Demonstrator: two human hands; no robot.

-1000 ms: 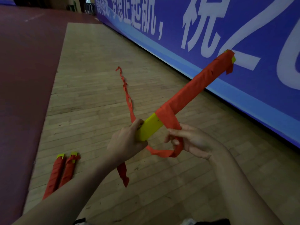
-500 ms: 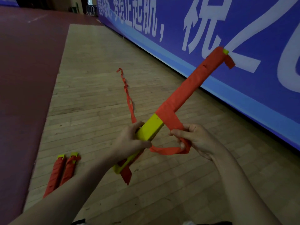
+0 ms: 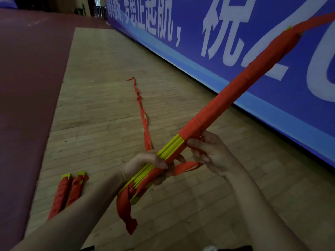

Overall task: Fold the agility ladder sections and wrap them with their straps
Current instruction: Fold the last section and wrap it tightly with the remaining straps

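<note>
A long bundle of stacked yellow ladder rungs (image 3: pixel 170 148) points up and to the right, most of its length wound in red strap (image 3: pixel 241 82). My left hand (image 3: pixel 145 165) grips the bundle near its bare yellow lower end. My right hand (image 3: pixel 210 153) pinches the red strap against the bundle just past the last winding, and a loop of strap (image 3: pixel 186 167) hangs between the two hands. A loose strap tail (image 3: pixel 126 212) dangles from the lower end. Another length of strap (image 3: pixel 143 113) trails away across the floor.
Two wrapped ladder bundles (image 3: pixel 67 192) lie side by side on the wooden floor at lower left. A dark red mat (image 3: pixel 27 105) covers the floor on the left. A blue banner wall (image 3: pixel 235 42) with white characters runs along the right.
The bundle has turned in my hands, so the stacked yellow rung edges now face up. My right hand has risen from the hanging loop to the bundle. The view has moved closer.
</note>
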